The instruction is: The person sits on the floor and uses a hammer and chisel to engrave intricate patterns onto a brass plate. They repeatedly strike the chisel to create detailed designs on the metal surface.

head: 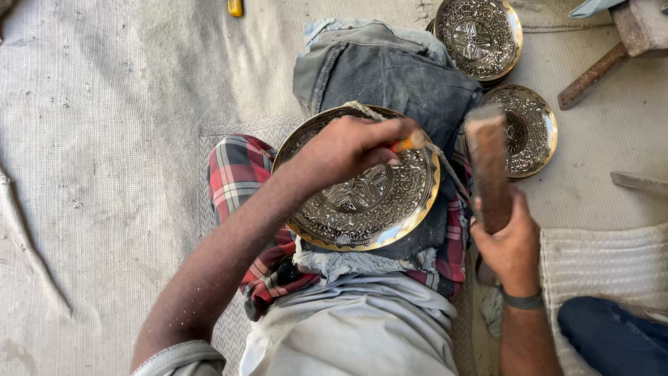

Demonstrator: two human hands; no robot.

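Left hand [348, 150] hides engraved plate [369, 202] (two plates [529, 129] beyond).

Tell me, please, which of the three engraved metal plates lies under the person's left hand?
It is the largest plate, resting on the cloth-covered lap beneath the left hand. The two other plates lie untouched on the floor mat further off.

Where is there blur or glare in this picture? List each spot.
Head view: the wooden block in the right hand is smeared by motion; the left hand and the engraved plate under it are sharp; bright glints sit on that plate's lower rim; light is soft, shadows faint.
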